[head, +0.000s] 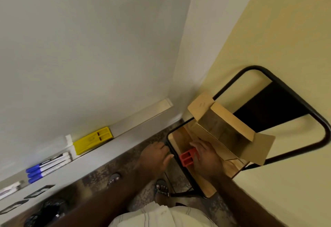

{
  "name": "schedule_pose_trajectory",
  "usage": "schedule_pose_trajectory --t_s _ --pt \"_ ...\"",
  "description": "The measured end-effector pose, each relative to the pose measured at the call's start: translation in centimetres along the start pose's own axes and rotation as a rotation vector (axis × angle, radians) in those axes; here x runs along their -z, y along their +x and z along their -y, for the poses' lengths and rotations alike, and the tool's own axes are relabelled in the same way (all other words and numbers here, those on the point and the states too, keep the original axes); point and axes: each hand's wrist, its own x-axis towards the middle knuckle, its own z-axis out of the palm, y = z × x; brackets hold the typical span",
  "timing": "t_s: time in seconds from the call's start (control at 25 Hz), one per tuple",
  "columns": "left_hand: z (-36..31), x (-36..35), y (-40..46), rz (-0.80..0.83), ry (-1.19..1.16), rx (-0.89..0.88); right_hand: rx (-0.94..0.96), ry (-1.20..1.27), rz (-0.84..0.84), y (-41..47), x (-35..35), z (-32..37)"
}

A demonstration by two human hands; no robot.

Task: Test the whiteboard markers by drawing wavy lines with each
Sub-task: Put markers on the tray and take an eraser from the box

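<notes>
The whiteboard (86, 51) fills the upper left. On its tray (107, 153) lie three blue-capped whiteboard markers (47, 166) side by side, and another white marker (9, 189) shows at the far left edge. A yellow plastic block (93, 139) lies further right on the tray. My right hand (206, 156) grips a red plastic block (186, 158) over the chair seat, beside an open cardboard box (231, 128). My left hand (157, 156) rests with straight fingers against the chair's black frame, holding nothing.
The chair (290, 90) with a black tube frame and wooden seat stands in the corner against the yellow wall, carrying the box. My sandalled feet (162, 189) stand on the speckled floor. A dark bag (46, 210) lies below the tray at bottom left.
</notes>
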Motion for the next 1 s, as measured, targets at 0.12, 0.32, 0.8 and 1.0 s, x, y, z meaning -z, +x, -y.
schedule_pose_trajectory --t_s 0.12,0.32,0.8,1.0 --pt "-2.1 -2.1 1.7 0.085 0.056 -0.082 -0.070 -0.027 0.053 -1.2 -0.2 -2.8" --pt "-4.9 -3.9 3.7 0.237 0.164 -0.123 -0.122 -0.098 0.092 -2.0 -1.3 -5.6" --pt "-3.5 -4.6 2.2 0.147 0.183 -0.154 -0.014 -0.034 0.055 0.0 -2.3 -3.2" --pt "0.7 -1.1 0.5 -0.051 0.097 0.015 0.133 0.053 -0.020 4.6 -2.3 2.0"
